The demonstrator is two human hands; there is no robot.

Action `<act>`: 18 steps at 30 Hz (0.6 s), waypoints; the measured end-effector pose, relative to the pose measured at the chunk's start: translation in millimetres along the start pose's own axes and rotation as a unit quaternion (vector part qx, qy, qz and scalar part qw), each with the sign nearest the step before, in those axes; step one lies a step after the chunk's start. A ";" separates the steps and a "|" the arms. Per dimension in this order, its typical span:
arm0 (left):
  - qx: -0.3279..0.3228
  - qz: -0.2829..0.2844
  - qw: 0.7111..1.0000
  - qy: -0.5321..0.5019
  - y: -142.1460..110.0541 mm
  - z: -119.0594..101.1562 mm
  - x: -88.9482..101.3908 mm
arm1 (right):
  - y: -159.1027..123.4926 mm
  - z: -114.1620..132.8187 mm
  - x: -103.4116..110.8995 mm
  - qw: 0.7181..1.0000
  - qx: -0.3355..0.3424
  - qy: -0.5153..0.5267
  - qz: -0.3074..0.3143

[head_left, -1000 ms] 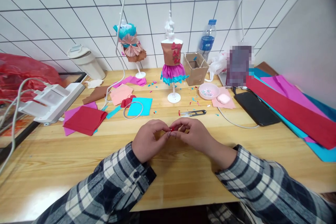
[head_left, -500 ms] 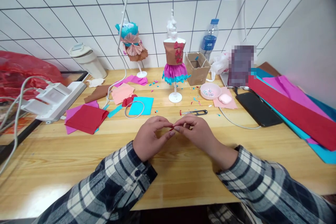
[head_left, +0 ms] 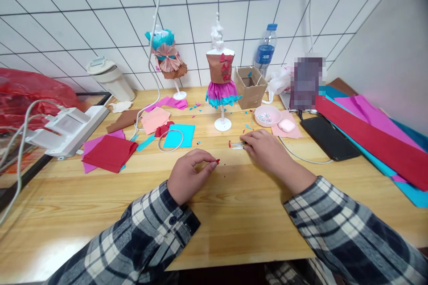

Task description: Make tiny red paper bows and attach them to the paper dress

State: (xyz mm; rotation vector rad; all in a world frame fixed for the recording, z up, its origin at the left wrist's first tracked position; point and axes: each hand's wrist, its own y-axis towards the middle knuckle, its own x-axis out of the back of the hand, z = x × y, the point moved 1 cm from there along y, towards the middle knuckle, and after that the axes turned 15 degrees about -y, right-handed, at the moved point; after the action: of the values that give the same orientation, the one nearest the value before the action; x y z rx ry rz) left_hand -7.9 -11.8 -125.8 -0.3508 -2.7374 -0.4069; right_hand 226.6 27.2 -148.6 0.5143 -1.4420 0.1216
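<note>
My left hand (head_left: 190,173) rests on the wooden table (head_left: 234,213) with its fingertips pinched on a tiny red paper piece (head_left: 217,160). My right hand (head_left: 265,148) lies farther forward, its fingers curled over the small thread snips (head_left: 236,144), whose metal tips stick out to the left of my fingers. Behind them stands a small white mannequin (head_left: 221,81) in a brown bodice with red bows and a pink and teal paper skirt. Tiny red scraps lie on the table between my hands.
A second dressed mannequin (head_left: 166,59), a cardboard box (head_left: 249,86), a water bottle (head_left: 265,50), a pink dish of beads (head_left: 266,116) and a black phone (head_left: 326,137) stand behind. Coloured paper sheets lie left (head_left: 109,151) and right (head_left: 374,138). A white device (head_left: 67,127) with cables sits far left.
My right hand has left the red piece and moved forward and right onto the snips. My left hand keeps the red piece pinched in about the same place.
</note>
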 end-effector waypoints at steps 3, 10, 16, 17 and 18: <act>0.071 -0.008 0.997 -0.038 -0.2 2.8 0.3 | 0.1 -5.1 -2.6 0.997 -0.030 -0.060 0.041; 0.178 -0.021 0.970 -0.168 1.9 7.2 -0.5 | -6.4 22.1 17.0 0.988 -0.123 0.055 0.071; 0.184 -0.035 0.961 -0.203 1.6 6.7 -2.6 | -20.0 65.3 15.0 0.947 -0.066 0.282 0.142; 0.184 -0.033 0.960 -0.209 1.3 6.3 -3.1 | -20.9 69.0 13.0 0.943 -0.060 0.295 0.144; 0.185 -0.032 0.959 -0.214 1.1 5.8 -3.4 | -21.4 71.4 11.2 0.940 -0.059 0.305 0.141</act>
State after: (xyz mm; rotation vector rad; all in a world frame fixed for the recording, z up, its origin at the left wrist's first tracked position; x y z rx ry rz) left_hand -6.2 -9.6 -132.1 -0.2739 -3.1650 0.1975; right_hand 171.3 -23.3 -140.5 0.1406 -0.8961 0.3866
